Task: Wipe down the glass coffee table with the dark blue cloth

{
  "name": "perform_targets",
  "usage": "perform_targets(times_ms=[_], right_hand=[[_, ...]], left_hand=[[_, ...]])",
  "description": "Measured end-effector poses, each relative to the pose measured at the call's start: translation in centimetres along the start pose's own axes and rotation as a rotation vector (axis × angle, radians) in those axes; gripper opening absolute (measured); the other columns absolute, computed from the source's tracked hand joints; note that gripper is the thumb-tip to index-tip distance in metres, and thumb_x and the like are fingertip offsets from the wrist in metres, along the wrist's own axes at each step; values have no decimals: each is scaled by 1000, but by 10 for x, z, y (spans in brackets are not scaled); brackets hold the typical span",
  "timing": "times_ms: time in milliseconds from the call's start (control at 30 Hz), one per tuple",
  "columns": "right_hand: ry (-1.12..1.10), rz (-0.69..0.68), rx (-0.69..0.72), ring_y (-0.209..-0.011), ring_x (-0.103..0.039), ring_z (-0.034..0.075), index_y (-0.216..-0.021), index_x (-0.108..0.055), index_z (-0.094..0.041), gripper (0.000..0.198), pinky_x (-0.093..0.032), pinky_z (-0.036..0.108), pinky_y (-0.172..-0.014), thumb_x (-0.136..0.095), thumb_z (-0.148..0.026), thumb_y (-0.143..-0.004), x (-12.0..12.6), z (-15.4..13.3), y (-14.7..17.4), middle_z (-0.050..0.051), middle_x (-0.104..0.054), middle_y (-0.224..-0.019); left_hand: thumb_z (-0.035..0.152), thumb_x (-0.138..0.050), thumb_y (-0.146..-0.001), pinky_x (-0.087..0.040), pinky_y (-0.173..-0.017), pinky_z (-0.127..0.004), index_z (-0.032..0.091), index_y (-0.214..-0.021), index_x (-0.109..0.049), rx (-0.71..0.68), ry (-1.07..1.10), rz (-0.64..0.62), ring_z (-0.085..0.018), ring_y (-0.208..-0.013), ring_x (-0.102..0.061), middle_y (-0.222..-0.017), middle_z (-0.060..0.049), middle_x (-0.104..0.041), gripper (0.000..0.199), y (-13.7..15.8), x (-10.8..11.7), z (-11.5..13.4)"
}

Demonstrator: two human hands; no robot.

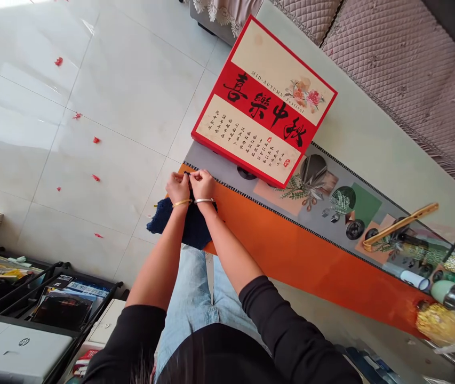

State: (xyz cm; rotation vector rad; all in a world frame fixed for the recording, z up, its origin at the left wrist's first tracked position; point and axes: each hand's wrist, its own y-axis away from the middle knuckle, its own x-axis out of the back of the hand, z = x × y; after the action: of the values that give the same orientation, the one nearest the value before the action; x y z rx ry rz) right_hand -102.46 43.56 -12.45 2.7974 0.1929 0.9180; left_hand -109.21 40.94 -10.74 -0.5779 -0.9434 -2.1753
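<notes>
A dark navy knitted piece (196, 228) lies over the corner of the orange table, part of it hanging past the left edge. Above it, near that corner, my left hand (178, 188) and my right hand (202, 184) are side by side. Both hands are closed, thumbs and fingertips pinching a small dark bit at the top of the knitted piece. Whether that bit is yarn or the piece's edge is too small to tell. A gold bracelet sits on my left wrist and a silver bangle on my right.
A large red and cream gift box (259, 106) stands just beyond my hands. Farther right on the table lie a wooden back scratcher (401, 228), a green cup (447, 293) and a bag of yellow snacks (437, 322). Black crates and a printer (21, 349) stand lower left. Red scraps dot the floor.
</notes>
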Motion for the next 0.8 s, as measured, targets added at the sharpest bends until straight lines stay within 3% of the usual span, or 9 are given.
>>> perform_targets(times_ms=[100, 167, 333, 433, 533, 700, 800], right_hand=[[-29, -21, -24, -64, -62, 10, -71, -65, -18, 15, -49, 21, -66, -65, -14, -85, 8, 7, 30, -2, -66, -76], [-35, -10, -33, -63, -61, 10, -71, -66, -18, 14, -49, 21, -66, -66, -14, -84, 7, 7, 30, -2, -66, -76], [12, 13, 0, -71, -62, 13, -71, -66, -19, 14, -48, 24, -77, -66, -13, -84, -12, -11, -27, -1, -66, -77], [15, 21, 12, -73, -62, 13, -73, -66, -19, 13, -48, 24, -78, -64, -13, -85, -16, -15, -39, -1, -66, -78], [25, 30, 36, -69, -59, 12, -69, -64, -19, 17, -48, 23, -74, -65, -15, -86, -5, -4, -6, -2, -64, -75], [-5, 10, 37, -63, -57, 11, -70, -61, -20, 18, -49, 21, -66, -62, -18, -88, 23, 30, 86, -1, -61, -75], [-56, 31, 2, -63, -58, 11, -72, -62, -20, 16, -50, 21, -64, -62, -20, -88, 24, 37, 103, -1, -61, -76]], left_hand=[[34, -60, -84, -49, -68, -26, 24, -73, -50, 14, 47, -18, -17, -64, -66, -65, 0, -66, 18, 26, 6, -18], [34, -60, -84, -49, -67, -25, 24, -74, -50, 13, 64, -21, -16, -63, -66, -65, 0, -66, 17, 24, 6, -19], [29, -62, -82, -49, -73, -25, 22, -75, -53, -34, -10, 30, -16, -71, -67, -71, 0, -69, 13, -31, -4, 14], [29, -60, -84, -48, -73, -25, 22, -77, -54, -44, -2, 12, -16, -71, -66, -72, 0, -69, 12, -42, -5, 22], [29, -62, -84, -46, -71, -25, 22, -74, -52, -58, -19, 5, -16, -69, -65, -68, 0, -67, 16, -13, 1, 3], [30, -64, -82, -42, -63, -24, 23, -70, -50, -47, 46, -41, -15, -61, -61, -62, 3, -63, 20, 65, 14, -51], [32, -63, -83, -41, -60, -23, 23, -71, -50, -30, 99, -52, -14, -56, -58, -59, 3, -61, 20, 78, 13, -61]])
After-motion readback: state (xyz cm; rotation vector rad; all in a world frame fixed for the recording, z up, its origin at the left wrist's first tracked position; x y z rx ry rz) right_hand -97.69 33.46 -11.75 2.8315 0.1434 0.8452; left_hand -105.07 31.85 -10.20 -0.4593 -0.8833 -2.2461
